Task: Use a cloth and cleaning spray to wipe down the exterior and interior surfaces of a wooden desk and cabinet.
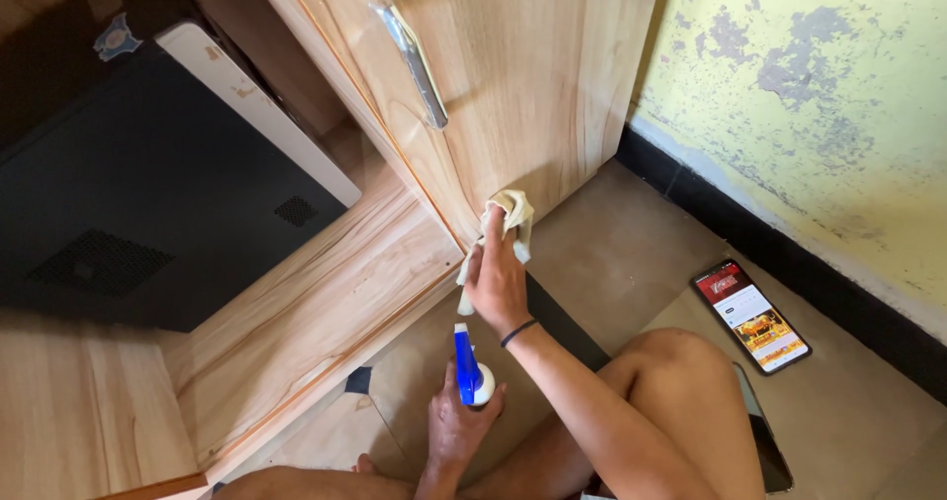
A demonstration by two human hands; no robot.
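Beige cloth [509, 216] is bunched in the right hand [496, 281], whose grip is clenched around it and presses it against the lower edge of the wooden cabinet door [533, 76]. Part of the cloth hangs below the fingers; the rest is hidden inside the fist. A dark band sits on the right wrist.

Just below, the left hand [456, 423] holds a spray bottle [468, 367] with a blue trigger head and a white body. The fingers are wrapped around the bottle, so most of its body is hidden and its lower end cannot be seen.

The door carries a long metal handle [416, 61], and its top is cut off by the frame. To the left, a black computer case [118, 194] with a white front panel stands on a wooden shelf [326, 293]; its upper part is dark and hard to make out.

On the brown floor [612, 253], to the right of the bent knee, a smartphone [752, 316] lies with its screen lit, near the black skirting under a yellow wall [829, 86] with peeling paint. The legs are cut off at the bottom edge.
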